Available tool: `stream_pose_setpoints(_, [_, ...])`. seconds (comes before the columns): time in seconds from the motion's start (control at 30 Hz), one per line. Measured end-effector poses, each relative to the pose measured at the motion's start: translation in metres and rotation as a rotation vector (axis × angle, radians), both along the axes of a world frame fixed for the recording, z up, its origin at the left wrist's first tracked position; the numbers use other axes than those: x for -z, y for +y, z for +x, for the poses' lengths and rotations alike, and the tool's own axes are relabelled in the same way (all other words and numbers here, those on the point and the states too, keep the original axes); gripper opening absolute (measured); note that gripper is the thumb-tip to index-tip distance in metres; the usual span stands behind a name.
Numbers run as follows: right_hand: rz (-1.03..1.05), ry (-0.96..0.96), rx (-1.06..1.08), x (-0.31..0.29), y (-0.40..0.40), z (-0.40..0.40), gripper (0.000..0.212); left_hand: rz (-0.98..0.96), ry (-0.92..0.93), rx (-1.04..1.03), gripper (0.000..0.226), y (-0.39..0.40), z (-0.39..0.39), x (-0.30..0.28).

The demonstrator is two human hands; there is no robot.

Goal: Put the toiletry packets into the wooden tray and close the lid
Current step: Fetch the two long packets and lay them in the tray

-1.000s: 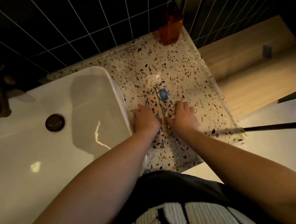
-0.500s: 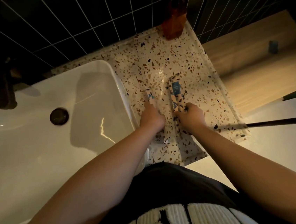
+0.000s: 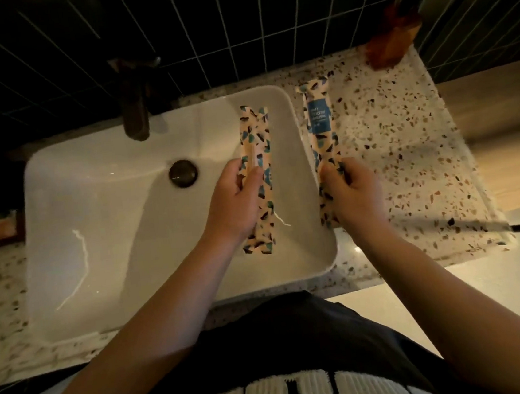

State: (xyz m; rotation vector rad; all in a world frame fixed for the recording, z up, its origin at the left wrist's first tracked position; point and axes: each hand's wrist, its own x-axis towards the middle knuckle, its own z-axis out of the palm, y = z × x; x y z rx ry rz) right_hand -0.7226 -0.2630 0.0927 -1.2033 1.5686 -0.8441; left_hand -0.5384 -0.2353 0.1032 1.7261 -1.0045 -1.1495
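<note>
While both bare forearms reach forward from the bottom of the view, each hand holds one long, narrow toiletry packet lifted above the vanity. The left hand [image 3: 236, 199] is curled around the lower half of the left packet [image 3: 255, 152], thumb pressed across its front and fingers wrapped behind, the wrist turned slightly inward. That packet stands nearly lengthwise away from the body, speckled in blue and dark flecks on a pale ground, and it hangs over the white sink basin [image 3: 100, 220], to the right of the dark drain [image 3: 183, 173]. The right hand [image 3: 356, 193] is closed on the lower part of the right packet [image 3: 322, 132], thumb on the near face and knuckles bent over its right edge. This packet carries a blue label on its upper half and lies roughly parallel to the other, held above the sink's right rim and the terrazzo counter [image 3: 407, 149]. The two packets are apart, with a clear gap between them. A dark faucet [image 3: 134, 97] rises behind the basin against the dark tiled wall [image 3: 234, 23], and an amber pump bottle [image 3: 392, 35] stands at the counter's far right corner. A wooden tray cannot be made out in this dim view.
</note>
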Motion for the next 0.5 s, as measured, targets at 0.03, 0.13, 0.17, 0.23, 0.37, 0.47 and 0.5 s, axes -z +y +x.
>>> stream_pose_setpoints(0.03, [-0.012, -0.027, -0.021, -0.006, 0.007, 0.02, 0.02, -0.004, 0.015, -0.034, 0.012, 0.008, 0.019, 0.0])
stream_pose_setpoints(0.13, [-0.025, -0.094, -0.074, -0.015, 0.03, 0.086, 0.018, -0.007, 0.049, -0.113, 0.024, 0.031, 0.084, 0.001])
stream_pose_setpoints(0.17, [-0.025, -0.097, -0.086, -0.017, 0.038, 0.111, 0.016, -0.023, 0.038, -0.129, 0.026, 0.038, 0.109, 0.002])
stream_pose_setpoints(0.23, [-0.038, -0.088, -0.114, -0.017, 0.055, 0.163, 0.015, -0.067, -0.016, -0.119, 0.023, 0.056, 0.159, 0.003])
stream_pose_setpoints(0.37, [-0.055, -0.047, -0.121, -0.008, 0.092, 0.258, 0.016, -0.12, 0.023, -0.128, 0.016, 0.093, 0.26, 0.005])
stream_pose_setpoints(0.47, [-0.003, -0.007, -0.144, 0.003, 0.116, 0.319, 0.014, -0.121, 0.024, -0.164, 0.016, 0.118, 0.326, 0.009])
stream_pose_setpoints(0.5, [0.0, 0.002, -0.157, 0.004, 0.121, 0.336, 0.013, -0.103, 0.029, -0.162, 0.015, 0.125, 0.344, 0.009])
